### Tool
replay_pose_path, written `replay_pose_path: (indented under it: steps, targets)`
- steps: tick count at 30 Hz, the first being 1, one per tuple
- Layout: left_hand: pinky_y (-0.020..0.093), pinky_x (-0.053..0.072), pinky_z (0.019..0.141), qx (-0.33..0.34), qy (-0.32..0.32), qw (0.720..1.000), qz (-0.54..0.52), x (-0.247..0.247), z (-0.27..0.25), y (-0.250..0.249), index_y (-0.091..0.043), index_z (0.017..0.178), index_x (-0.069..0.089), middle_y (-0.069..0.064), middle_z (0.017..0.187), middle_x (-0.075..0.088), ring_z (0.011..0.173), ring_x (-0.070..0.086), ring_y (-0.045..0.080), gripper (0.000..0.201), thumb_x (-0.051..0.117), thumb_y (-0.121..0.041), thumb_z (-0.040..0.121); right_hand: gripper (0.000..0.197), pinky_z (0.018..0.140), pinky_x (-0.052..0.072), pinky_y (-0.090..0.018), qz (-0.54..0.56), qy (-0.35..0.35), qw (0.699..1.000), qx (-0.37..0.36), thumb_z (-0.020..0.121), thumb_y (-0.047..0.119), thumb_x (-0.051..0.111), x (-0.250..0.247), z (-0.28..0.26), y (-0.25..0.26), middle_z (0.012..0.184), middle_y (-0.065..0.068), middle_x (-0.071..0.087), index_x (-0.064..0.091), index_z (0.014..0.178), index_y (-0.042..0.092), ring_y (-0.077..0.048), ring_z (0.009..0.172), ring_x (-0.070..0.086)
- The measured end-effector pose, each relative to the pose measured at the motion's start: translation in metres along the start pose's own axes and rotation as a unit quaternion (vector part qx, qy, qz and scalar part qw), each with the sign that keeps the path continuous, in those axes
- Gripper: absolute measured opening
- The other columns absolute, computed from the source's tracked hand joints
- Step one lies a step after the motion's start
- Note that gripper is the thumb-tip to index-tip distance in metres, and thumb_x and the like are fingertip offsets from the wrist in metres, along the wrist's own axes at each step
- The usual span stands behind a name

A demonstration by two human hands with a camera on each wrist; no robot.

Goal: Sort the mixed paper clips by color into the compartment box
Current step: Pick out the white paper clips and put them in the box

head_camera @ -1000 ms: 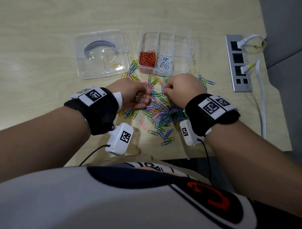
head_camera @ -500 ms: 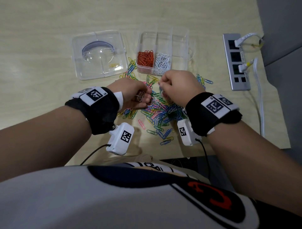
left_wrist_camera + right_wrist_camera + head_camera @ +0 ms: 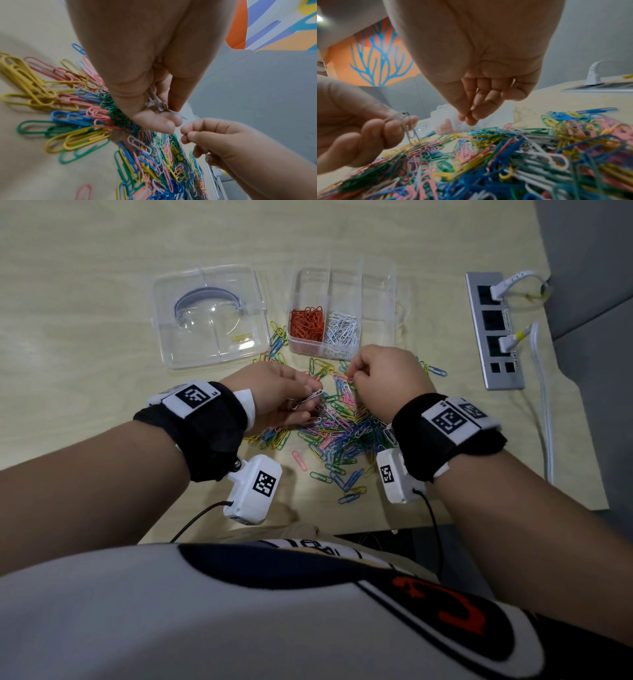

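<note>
A pile of mixed coloured paper clips [image 3: 342,433] lies on the table in front of the clear compartment box [image 3: 376,302]. One box cell holds orange clips [image 3: 307,323], and the cell beside it holds white clips [image 3: 342,332]. My left hand [image 3: 313,402] hovers at the pile's left edge and grips a small bunch of white clips [image 3: 158,105]. My right hand [image 3: 351,377] is raised over the pile's far side. Its thumb and fingers [image 3: 468,116] pinch together on what looks like one white clip, which hardly shows.
The box's clear lid [image 3: 209,316] lies to the left of the box, with a yellow clip on it. A grey power strip [image 3: 493,330] with plugged white cables [image 3: 544,405] sits at the right. The table's near edge is close below my wrists.
My right hand has lifted off the pile and moved a little away from me, towards the box, with its fingertips pinched. My left hand has stayed put with its white clips.
</note>
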State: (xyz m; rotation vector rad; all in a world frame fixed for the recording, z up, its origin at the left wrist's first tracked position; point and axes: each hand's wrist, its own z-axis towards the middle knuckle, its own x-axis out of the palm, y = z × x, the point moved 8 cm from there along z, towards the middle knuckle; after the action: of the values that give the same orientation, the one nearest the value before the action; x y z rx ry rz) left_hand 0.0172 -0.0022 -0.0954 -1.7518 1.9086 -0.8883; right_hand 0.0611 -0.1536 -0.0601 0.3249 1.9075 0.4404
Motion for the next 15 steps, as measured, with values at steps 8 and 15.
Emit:
replay_pose_path:
  steps: [8,15]
  targets:
    - [0.018,0.055,0.055,0.008,0.033,0.999,-0.022,0.002,-0.001,-0.002,-0.011,0.092,0.063,-0.001,0.062,0.064,0.053,0.059,0.003,0.027,0.043,0.007,0.096,0.031,0.089,0.051,-0.034,0.139,0.114,0.981,-0.065,0.093,0.009,0.052,0.025,-0.011,0.029,0.100,0.000,0.071,0.062,0.120,0.020,-0.015,0.089,0.067]
    - [0.018,0.055,0.054,-0.002,0.021,0.999,-0.030,-0.001,-0.001,-0.003,-0.012,0.090,0.061,-0.003,0.058,0.062,0.049,0.056,0.002,0.023,0.044,0.002,0.096,0.025,0.072,0.052,-0.031,0.221,0.088,0.969,-0.060,0.084,0.009,0.067,0.027,-0.009,0.022,0.083,0.000,0.073,0.052,0.097,0.025,-0.010,0.071,0.064]
